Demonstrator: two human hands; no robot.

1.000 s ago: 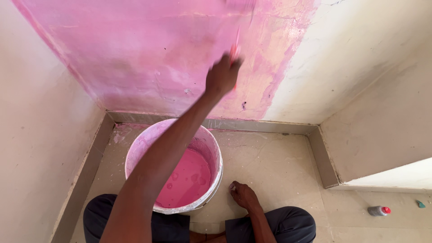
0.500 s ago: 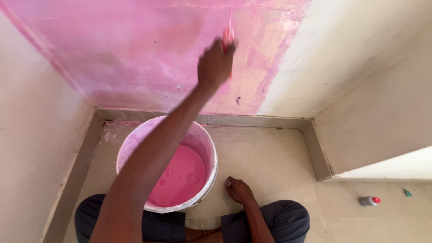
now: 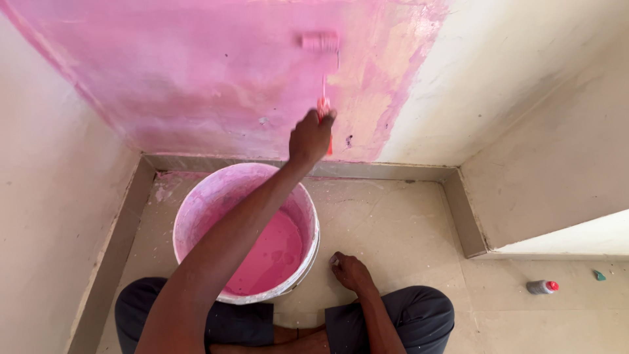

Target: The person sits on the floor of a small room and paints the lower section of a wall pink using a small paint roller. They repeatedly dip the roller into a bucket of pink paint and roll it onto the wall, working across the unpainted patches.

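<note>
- While the person sits cross-legged on the floor, the paint bucket (image 3: 246,233) stands between the knees and the wall, close in, which looks like a way to keep the pink paint (image 3: 268,255) within arm's reach.
- The left hand (image 3: 311,136) is raised above the bucket, its fingers wrapped tight around the handle of a small paint roller (image 3: 321,72); only the back of the hand shows, so the fingertips are hidden.
- The roller's handle comes up out of the top of the fist, and a thin rod carries the pink sleeve well above the fingers, flat against the pink-coated wall (image 3: 196,78). The sleeve is blurred.
- Holding it low by the handle seems to give reach up the wall from a seated spot.
- The right hand (image 3: 350,270) rests on the tiled floor (image 3: 393,223) just right of the bucket, fingers curled loosely together and holding nothing that I can see; it appears to prop the body.
- Far right of the bucket, a small bottle with a red cap (image 3: 542,286) lies on its side on the floor.
</note>
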